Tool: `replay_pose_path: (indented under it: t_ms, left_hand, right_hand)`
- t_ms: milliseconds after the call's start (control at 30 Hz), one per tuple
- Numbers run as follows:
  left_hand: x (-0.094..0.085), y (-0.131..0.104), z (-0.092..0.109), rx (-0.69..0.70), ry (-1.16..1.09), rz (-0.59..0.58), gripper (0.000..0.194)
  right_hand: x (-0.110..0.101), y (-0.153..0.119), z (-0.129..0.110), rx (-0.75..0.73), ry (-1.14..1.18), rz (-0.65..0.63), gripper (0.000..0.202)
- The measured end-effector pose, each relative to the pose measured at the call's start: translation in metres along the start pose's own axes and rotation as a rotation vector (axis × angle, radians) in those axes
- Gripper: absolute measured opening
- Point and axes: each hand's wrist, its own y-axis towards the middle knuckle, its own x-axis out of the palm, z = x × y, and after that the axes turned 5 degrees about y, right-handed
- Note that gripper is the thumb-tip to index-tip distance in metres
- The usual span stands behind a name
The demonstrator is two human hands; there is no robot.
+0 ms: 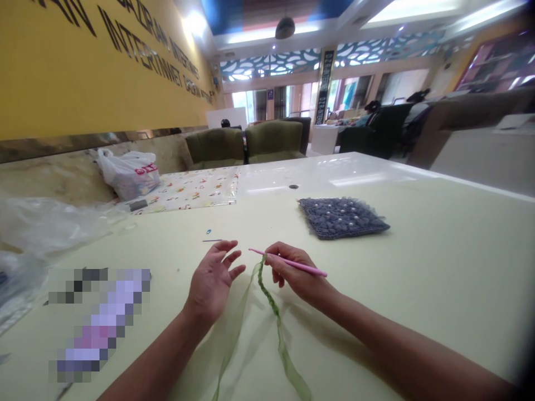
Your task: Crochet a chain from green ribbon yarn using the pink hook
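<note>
In my right hand [295,267] is a pink crochet hook [303,266], its tip pointing left. A chain of green stitches [267,292] hangs from the hook just by my fingertips, made of sheer green ribbon [290,356] whose tail trails toward me. Another strand of that ribbon runs down from the hook on the left, beside my left hand [213,278]. That hand is raised with its fingers apart and nothing in them; whether the strand touches it I cannot tell.
A dark blue crocheted piece with white beads [343,218] lies at the back right. A thin needle [212,240] and a small blue clip [208,231] lie beyond my left hand. At left are a blurred purple item [108,320], clear plastic [54,228] and a white bag [129,172].
</note>
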Motion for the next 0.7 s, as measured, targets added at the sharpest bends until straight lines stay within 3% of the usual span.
replay_pose_path:
  t_ms: [67,167,267,400,567,700]
  left_hand:
    - [0.002,-0.004,-0.003,0.022,0.141,-0.068,0.02]
    - [0.005,-0.007,-0.002,-0.052,0.057,-0.198,0.027]
    - [0.006,-0.007,0.003,-0.06,-0.115,-0.163,0.025]
    - [0.006,-0.007,0.003,0.103,-0.12,-0.148,0.019]
    - [0.006,-0.013,-0.007,0.368,0.245,-0.22,0.015]
    - [0.004,-0.014,-0.008,0.425,0.656,-0.152,0.013]
  right_hand:
    - [-0.001,0.0,0.002,-0.041,-0.018,0.006,0.021]
    - [-0.001,0.0,0.004,-0.078,-0.051,0.022,0.021]
    - [0.0,0.0,0.006,-0.084,-0.07,0.024,0.022]
    - [0.002,-0.001,0.005,-0.09,-0.091,0.026,0.023]
    - [0.001,-0.002,0.004,-0.128,-0.124,0.041,0.021]
    - [0.001,-0.003,0.006,-0.143,-0.13,0.053,0.022]
